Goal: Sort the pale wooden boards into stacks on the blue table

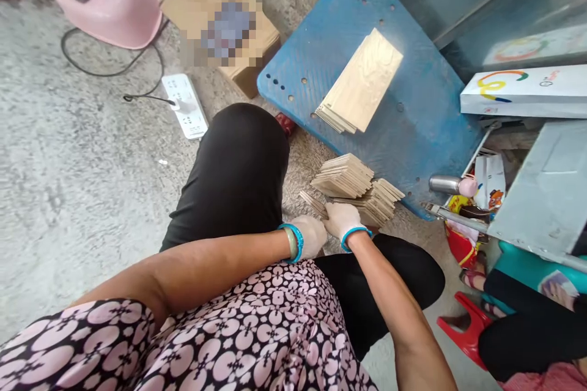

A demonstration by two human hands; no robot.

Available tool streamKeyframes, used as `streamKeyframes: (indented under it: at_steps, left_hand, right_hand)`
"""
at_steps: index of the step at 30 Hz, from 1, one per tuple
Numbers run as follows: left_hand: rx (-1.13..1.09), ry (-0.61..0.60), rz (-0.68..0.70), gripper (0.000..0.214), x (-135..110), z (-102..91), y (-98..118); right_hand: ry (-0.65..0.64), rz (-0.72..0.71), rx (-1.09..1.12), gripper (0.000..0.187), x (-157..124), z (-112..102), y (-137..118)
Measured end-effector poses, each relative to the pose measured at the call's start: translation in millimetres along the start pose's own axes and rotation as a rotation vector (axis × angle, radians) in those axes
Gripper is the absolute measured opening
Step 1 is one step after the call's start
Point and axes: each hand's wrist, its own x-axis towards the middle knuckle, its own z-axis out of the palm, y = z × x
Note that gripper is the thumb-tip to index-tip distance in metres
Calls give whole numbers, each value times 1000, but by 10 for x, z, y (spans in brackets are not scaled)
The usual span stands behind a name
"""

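Both my hands wear white gloves with blue cuffs and meet low between my knees. My left hand [312, 235] and my right hand [342, 220] are closed together on a small bundle of thin wooden slats [312, 201] that sticks out to the upper left. Just beyond them, fanned piles of the same slats [355, 186] lie on the floor. A neat stack of wider wooden sheets [362, 82] rests on a blue plastic pallet [413, 128].
A cardboard box [220, 18], a white power strip [186, 104] with a black cable and a pink stool [107, 6] lie on the concrete floor to the left. At right are white boxes [523, 91], a metal bottle [447, 184], a grey shelf and another seated person's legs [532, 330].
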Motion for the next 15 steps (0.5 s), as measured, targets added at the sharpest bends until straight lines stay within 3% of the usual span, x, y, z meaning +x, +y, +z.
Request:
streamKeyframes:
  at_steps: [4,8,11,15]
  left_hand:
    - [47,55,-24,31,-40,-72,30]
    - [29,-44,-12,30,-71,-175,54]
    - [24,-24,-3,31,-90,-215,51]
    - [14,-37,12,31,-84,-212,22]
  right_hand:
    - [-20,15,6,31,166,-18,30]
    - [-18,59,47,28,280,-50,100]
    - [1,101,109,25,363,-52,121]
    - [61,132,246,34,408,8,107]
